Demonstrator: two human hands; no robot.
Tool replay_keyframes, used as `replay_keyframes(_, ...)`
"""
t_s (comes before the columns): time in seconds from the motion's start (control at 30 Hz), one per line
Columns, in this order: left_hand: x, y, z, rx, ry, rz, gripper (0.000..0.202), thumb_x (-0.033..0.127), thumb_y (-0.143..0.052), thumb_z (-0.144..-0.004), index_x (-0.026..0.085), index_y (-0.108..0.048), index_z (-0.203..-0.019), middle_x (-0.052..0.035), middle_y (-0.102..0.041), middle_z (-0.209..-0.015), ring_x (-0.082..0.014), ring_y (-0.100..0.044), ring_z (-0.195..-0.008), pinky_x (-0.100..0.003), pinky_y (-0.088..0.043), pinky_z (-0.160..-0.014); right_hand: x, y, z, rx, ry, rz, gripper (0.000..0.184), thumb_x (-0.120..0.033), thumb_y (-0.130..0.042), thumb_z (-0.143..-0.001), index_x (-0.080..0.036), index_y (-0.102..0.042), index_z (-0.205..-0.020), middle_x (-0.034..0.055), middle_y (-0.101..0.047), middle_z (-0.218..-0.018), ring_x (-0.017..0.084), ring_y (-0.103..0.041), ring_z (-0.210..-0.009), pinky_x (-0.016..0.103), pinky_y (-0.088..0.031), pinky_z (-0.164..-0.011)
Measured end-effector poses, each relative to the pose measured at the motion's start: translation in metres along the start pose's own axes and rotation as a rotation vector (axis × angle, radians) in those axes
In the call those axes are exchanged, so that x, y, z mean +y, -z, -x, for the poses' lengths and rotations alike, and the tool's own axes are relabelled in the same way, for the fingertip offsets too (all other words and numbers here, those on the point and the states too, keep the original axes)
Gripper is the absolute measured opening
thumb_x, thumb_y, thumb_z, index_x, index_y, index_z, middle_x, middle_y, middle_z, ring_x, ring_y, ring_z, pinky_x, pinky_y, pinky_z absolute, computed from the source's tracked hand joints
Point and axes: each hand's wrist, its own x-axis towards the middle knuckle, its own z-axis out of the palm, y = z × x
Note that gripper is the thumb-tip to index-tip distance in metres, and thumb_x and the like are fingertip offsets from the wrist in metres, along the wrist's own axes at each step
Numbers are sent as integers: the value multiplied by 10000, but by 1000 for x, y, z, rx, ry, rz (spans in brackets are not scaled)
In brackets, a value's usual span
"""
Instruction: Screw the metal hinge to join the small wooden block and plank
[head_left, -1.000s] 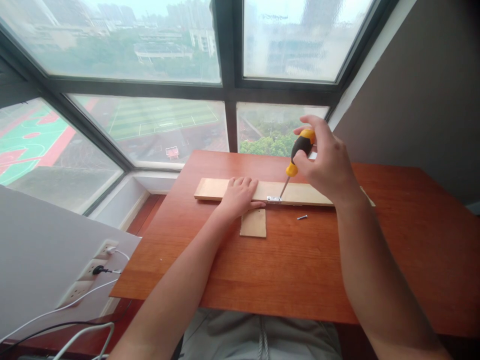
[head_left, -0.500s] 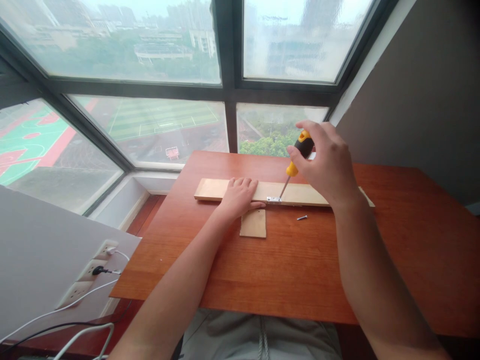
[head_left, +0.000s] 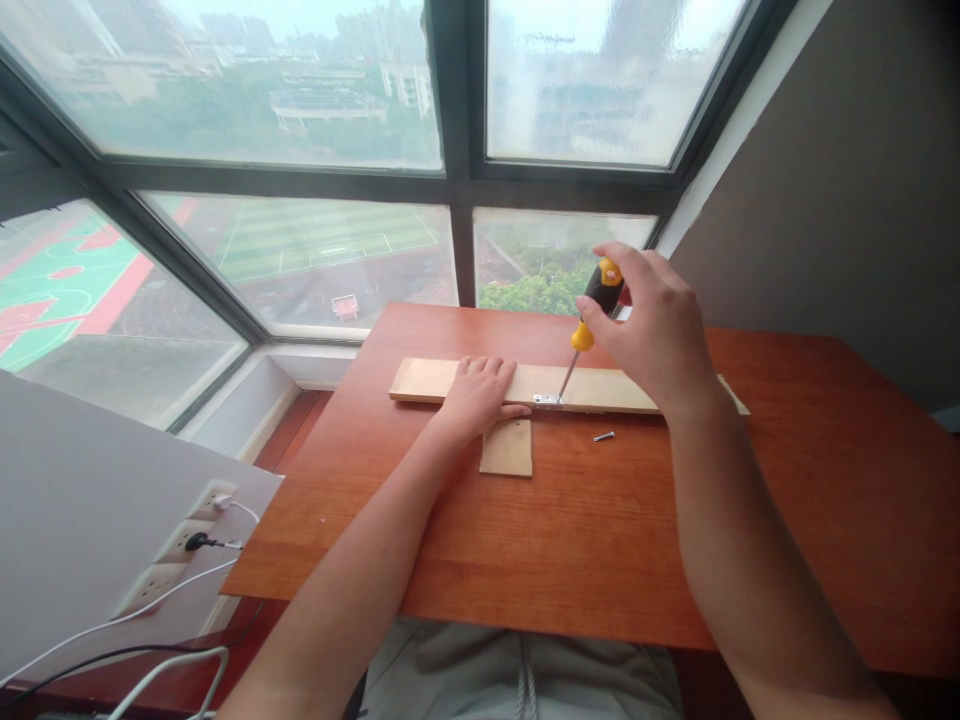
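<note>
A long pale wooden board (head_left: 435, 380) lies across the table. My left hand (head_left: 482, 390) is laid over it, fingertips at the far edge and thumb along the near edge, gripping it. My right hand (head_left: 660, 320) holds a black-and-yellow screwdriver (head_left: 582, 335) by its handle, thumb and fingers closed around it. The screwdriver slants, its tip down at the right end of a small metal plate (head_left: 548, 400) on the board's near edge; whether a screw sits under the tip I cannot tell. A loose screw (head_left: 604, 436) lies in front of the board.
A small thin wooden piece (head_left: 507, 450) with a hole lies just below my left hand. The brown table (head_left: 570, 540) stands against large windows (head_left: 330, 240). Sockets (head_left: 180, 540) with plugged cables are on the low wall at the left.
The screwdriver handle has turned a little in my right hand, showing a different part of its yellow marking. My left hand, the board and the loose screw have stayed in place.
</note>
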Motion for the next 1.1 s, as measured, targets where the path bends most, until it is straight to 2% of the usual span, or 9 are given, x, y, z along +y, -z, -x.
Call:
replay_keyframes(0.23, 0, 0, 0, -4, 3, -1, 597, 658, -513, -894, 196, -507, -1273, -156, -590, -1231, -320, -520, -1169, -435, -312, -1004, 0, -2, 0, -28, 20, -104, 585, -134, -566, -786, -258, -500, -1354, 100, -636, -1235, 276, -629, -1058, 479, -561, -884)
replay_keyframes(0.43, -1, -2, 1, 6, -7, -6, 623, 675, -474, -904, 181, -504, -1282, -160, -595, -1232, -320, -524, -1171, -433, -316, -1006, 0, -3, -1, 39, 26, -18, 444, -229, -655, -805, -266, -599, -1244, 94, -635, -1166, 290, -626, -1031, 495, -562, -880)
replay_keyframes(0.63, 0, -1, 0, 0, 4, 1, 601, 663, -499, -898, 193, -506, -1273, -154, -595, -1236, -317, -521, -1177, -433, -311, -1015, 1, -4, 0, 53, 43, -87, 549, -105, -567, -779, -241, -543, -1310, 103, -627, -1220, 277, -619, -1079, 460, -552, -919)
replay_keyframes(0.83, 0, 1, 0, -6, 0, 13, 613, 666, -479, -907, 176, -505, -1274, -171, -588, -1241, -327, -514, -1177, -455, -309, -1018, 0, -2, -1, 32, 41, -33, 429, -207, -591, -824, -245, -598, -1252, 96, -651, -1125, 282, -625, -1011, 485, -551, -884)
replay_keyframes(1.0, 0, 1, 0, -8, -1, 15, 609, 661, -492, -902, 180, -508, -1276, -171, -590, -1243, -329, -512, -1175, -456, -309, -1015, -1, 0, -1, 3, 31, -74, 530, -134, -549, -784, -264, -560, -1298, 98, -641, -1205, 280, -619, -1076, 478, -552, -902)
replay_keyframes(1.1, 0, 0, 0, -3, 2, 13, 610, 661, -506, -895, 189, -502, -1281, -163, -590, -1238, -324, -515, -1177, -444, -307, -1013, -2, 1, 0, 8, 27, -81, 515, -161, -564, -788, -263, -558, -1293, 98, -644, -1203, 286, -618, -1079, 481, -557, -889)
